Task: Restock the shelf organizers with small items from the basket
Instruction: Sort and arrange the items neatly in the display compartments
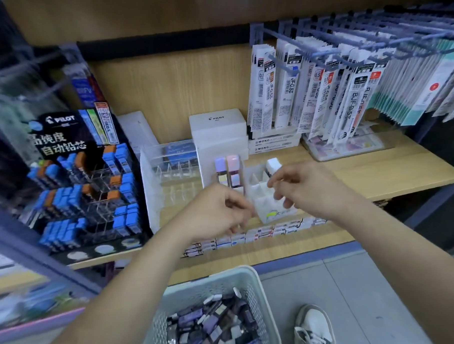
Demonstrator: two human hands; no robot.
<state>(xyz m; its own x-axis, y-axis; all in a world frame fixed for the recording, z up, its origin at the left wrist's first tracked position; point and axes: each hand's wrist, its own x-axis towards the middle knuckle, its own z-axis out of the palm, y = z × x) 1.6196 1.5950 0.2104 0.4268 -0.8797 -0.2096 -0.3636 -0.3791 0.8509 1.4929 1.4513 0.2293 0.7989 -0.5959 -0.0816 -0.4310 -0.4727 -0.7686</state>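
A white divided organizer (265,199) stands on the wooden shelf (376,175). Pastel-capped items (230,169) fill its left slots, and a white-capped item (273,164) stands in a back slot. My right hand (306,188) reaches in from the right, with thumb and forefinger curled at the base of that white-capped item. My left hand (219,210) has curled fingers at the organizer's front left corner; the contact is blurred. Below, a pale green basket (244,276) holds several small purple and white items (214,324).
A black Pilot lead display (85,181) and a clear acrylic tray (168,174) stand to the left. A white Pilot box (218,130) sits behind the organizer. Refill packs (315,90) hang on hooks at the right. Small boxes (249,235) line the shelf front. A shoe (315,334) is on the floor.
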